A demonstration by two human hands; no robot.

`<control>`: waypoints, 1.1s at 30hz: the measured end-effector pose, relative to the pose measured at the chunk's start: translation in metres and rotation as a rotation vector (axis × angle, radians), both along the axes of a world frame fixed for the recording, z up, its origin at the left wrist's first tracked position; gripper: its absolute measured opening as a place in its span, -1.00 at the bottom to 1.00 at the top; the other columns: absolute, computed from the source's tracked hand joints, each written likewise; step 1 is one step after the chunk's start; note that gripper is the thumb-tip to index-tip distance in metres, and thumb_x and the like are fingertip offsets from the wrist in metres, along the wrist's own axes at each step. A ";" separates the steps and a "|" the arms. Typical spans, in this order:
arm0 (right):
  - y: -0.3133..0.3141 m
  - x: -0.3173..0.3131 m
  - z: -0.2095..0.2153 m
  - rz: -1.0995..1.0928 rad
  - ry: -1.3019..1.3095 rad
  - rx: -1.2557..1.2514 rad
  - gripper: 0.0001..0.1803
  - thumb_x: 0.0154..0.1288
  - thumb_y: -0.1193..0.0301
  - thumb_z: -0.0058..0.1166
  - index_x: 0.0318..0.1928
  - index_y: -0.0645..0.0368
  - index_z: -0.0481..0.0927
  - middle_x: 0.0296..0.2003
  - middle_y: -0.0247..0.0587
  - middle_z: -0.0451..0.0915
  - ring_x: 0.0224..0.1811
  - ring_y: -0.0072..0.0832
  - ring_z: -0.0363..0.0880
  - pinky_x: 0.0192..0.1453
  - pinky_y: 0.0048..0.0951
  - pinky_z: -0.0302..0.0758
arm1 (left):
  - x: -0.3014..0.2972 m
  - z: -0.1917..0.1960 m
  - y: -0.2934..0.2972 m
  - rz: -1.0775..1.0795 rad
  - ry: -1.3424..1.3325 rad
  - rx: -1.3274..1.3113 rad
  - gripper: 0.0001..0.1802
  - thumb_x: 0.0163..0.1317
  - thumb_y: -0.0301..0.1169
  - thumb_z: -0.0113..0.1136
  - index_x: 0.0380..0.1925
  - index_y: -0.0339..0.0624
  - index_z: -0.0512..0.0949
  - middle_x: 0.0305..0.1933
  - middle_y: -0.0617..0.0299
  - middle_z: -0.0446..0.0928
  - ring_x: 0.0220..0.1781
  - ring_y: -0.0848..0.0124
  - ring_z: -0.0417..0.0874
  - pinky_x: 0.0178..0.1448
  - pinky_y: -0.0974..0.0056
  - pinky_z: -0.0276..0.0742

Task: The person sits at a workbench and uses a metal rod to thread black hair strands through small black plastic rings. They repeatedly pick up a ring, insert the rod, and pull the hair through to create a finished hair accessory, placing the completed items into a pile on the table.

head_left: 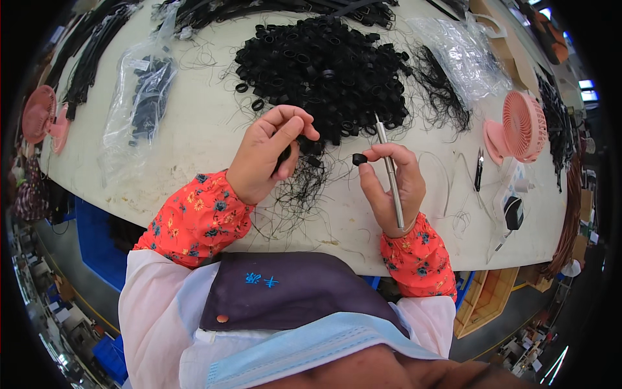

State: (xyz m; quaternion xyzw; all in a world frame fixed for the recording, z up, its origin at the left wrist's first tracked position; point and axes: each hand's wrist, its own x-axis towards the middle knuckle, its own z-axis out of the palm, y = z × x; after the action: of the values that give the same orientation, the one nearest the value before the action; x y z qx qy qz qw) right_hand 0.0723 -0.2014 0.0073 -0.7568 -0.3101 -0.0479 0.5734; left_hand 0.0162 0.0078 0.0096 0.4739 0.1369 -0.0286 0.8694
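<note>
A large heap of small black loops (317,78) lies on the pale table beyond my hands. My left hand (259,155) is curled near the heap's front edge. Something black (284,157) shows inside its fingers, most of it hidden. Between the thumb and forefinger of my right hand (409,185) is a single black loop (359,159), held clear of the heap. That same hand also holds a slim silver metal tool (391,174), its thin tip pointing away toward the heap. Loose black threads (306,187) are scattered on the table between my hands.
Pink fans stand at the left (40,115) and right (523,126). A clear plastic bag with black pieces (148,97) lies to the left, another clear bag (460,55) at the far right. Black thread snips (479,170) and a black-and-white gadget (514,212) sit at the right.
</note>
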 end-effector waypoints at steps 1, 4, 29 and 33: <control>-0.001 0.002 -0.001 -0.011 0.025 0.033 -0.68 0.10 0.63 0.18 -0.09 0.20 0.49 -0.33 -0.21 0.59 -0.26 -0.47 0.60 -0.14 -0.49 0.51 | 0.001 0.004 0.006 0.035 0.030 -0.093 -0.78 0.46 -0.30 -0.10 -0.09 -0.20 0.42 -0.19 0.21 0.52 -0.77 0.68 0.24 -0.68 0.57 0.15; -0.003 0.003 -0.004 0.011 0.069 0.054 -0.68 0.14 0.63 0.16 -0.07 0.22 0.48 -0.31 -0.22 0.59 -0.24 -0.53 0.57 -0.10 -0.53 0.49 | -0.002 0.002 0.032 0.017 0.082 -0.625 -0.74 0.47 -0.28 -0.14 -0.08 -0.23 0.42 -0.21 0.25 0.44 -0.63 0.65 0.29 -0.67 0.52 0.17; 0.000 -0.005 0.000 0.143 0.086 0.046 -0.71 0.18 0.67 0.13 -0.07 0.28 0.46 -0.25 -0.22 0.57 -0.21 -0.57 0.52 -0.06 -0.54 0.46 | -0.076 -0.014 0.059 0.214 0.184 -0.961 -0.71 0.41 -0.42 -0.11 0.04 -0.36 0.39 0.29 -0.09 0.32 0.19 0.17 0.54 0.00 0.13 0.71; 0.000 -0.008 0.002 0.143 0.138 0.059 -0.72 0.17 0.67 0.14 -0.09 0.26 0.48 -0.26 -0.22 0.58 -0.21 -0.57 0.53 -0.07 -0.54 0.46 | -0.077 -0.003 0.061 0.187 0.177 -1.027 -0.70 0.40 -0.45 -0.14 0.05 -0.31 0.43 0.23 -0.02 0.40 0.19 0.17 0.54 0.05 0.09 0.69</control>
State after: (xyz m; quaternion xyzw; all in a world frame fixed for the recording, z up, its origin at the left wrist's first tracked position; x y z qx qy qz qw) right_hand 0.0648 -0.2010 0.0092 -0.7171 -0.3215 0.0362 0.6174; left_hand -0.0610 0.0692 0.0066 -0.0315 0.2198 -0.0542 0.9735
